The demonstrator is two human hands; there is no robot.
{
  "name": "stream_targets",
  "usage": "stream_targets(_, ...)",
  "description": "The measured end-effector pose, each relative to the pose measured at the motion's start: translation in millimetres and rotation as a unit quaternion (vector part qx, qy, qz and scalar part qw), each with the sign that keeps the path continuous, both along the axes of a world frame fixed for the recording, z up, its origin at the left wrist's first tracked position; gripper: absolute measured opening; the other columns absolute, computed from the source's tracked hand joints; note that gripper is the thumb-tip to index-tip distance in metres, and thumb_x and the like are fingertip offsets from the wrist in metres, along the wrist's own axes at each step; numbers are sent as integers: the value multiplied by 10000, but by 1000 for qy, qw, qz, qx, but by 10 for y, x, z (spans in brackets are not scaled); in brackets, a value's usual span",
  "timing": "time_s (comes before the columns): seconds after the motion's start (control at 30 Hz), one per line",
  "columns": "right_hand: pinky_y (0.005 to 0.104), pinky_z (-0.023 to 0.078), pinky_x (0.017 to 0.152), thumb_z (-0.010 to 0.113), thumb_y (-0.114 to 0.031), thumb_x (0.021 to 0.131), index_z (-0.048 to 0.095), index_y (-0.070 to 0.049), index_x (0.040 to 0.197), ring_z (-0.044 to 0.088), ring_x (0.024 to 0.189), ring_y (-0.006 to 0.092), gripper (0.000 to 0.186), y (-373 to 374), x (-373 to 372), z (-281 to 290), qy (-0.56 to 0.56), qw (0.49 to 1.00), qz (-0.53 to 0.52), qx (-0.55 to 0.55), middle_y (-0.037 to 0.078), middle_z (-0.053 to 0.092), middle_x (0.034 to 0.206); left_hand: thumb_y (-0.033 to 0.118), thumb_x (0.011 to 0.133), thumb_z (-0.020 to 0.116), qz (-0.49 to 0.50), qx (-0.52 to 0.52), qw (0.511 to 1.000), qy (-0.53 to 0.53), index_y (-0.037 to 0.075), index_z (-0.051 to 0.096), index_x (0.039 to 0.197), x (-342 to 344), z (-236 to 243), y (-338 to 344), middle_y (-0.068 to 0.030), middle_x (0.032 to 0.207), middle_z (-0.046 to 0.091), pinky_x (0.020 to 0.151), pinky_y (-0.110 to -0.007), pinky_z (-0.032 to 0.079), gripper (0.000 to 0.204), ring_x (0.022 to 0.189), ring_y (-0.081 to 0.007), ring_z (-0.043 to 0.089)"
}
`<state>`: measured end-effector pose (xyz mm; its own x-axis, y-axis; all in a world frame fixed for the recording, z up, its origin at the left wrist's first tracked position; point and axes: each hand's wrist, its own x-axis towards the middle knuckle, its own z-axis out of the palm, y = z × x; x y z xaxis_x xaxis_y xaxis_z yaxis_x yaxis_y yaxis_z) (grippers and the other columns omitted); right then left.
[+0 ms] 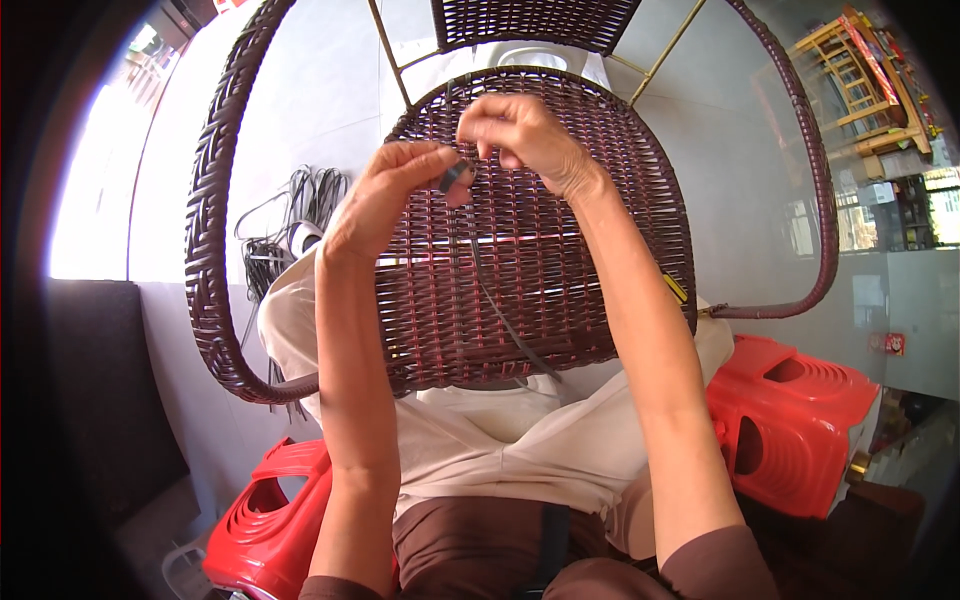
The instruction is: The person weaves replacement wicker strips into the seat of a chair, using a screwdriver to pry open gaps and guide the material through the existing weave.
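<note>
A woven wicker chair in dark brown with reddish strands lies in front of me, its seat over my lap. My left hand is closed in a pinch above the upper part of the weave, with a flat dark grey strip across its fingertips. The strip's tail runs down over the seat to its near edge. Close by on the right, my right hand has its fingers curled together, slightly blurred. Whatever they hold, if anything, cannot be made out.
The chair's curved wicker armrests arch on both sides. Loose dark strips lie in a bundle on the floor at left. Red plastic stools stand either side of my legs. A bamboo-coloured chair is at far right.
</note>
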<state>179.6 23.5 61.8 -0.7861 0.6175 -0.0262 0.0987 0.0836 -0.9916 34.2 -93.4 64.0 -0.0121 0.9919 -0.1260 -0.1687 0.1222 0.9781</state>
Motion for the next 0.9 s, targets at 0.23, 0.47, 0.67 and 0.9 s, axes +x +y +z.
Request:
stream_targets(0.23,301,409,436,618,-241,806,571,-58,631,514,437,150,258,-590,309,-268,-162,939,-209,218,54,559,523,198,900,419,32,49,984,-171,-50,569,1020,-50,-95,201,-118,908,640,844,-285,442,313,822,-165,607)
stream_targets(0.47,339,440,529,726,-251,697,495,-73,704,548,578,209,291,-1321,225,-515,-219,868,-277,350,47,535,655,202,896,447,81,27,957,-276,-56,534,1051,-23,-201,268,-126,969,627,849,-303,449,313,866,-184,604)
stream_targets(0.67,359,458,566,640,-139,768,481,-53,740,555,625,230,183,-1331,193,-565,-283,876,-244,305,72,513,674,182,864,528,145,12,989,-25,13,596,792,3,-134,34,-9,622,522,608,-207,379,196,614,-81,485)
stream_targets(0.9,383,472,587,596,-100,776,461,-39,750,568,661,262,150,-1323,245,-630,-267,876,-238,322,98,518,711,210,884,525,197,21,979,54,53,526,636,497,-449,-589,15,605,538,526,-196,334,293,561,-38,421)
